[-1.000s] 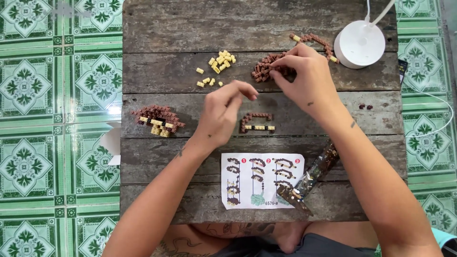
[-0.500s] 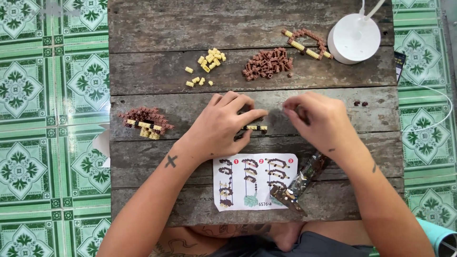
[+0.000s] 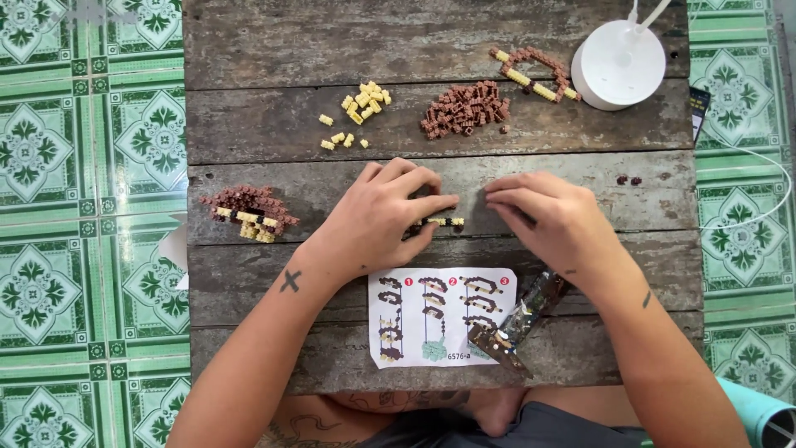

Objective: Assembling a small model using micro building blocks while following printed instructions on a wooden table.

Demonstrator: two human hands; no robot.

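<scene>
Left hand point(image 3: 377, 220) pinches a knobbly brick strip point(image 3: 439, 221) on rough planks point(image 3: 274, 133); right hand point(image 3: 551, 220) curled, seemingly empty

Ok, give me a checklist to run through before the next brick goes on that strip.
1. Left hand steadies the small brick strip: ok, fingers pinch one end.
2. Right hand carries a brick: cannot tell, fingertips curl over.
3. Brown brick pile within reach: ok, just above the hands.
4. Yellow bricks available: ok, loose at upper left.
5. Instruction sheet readable: not ok, plastic bag lies over its right edge.
6. Strip flat on the wooden table: cannot tell.
</scene>
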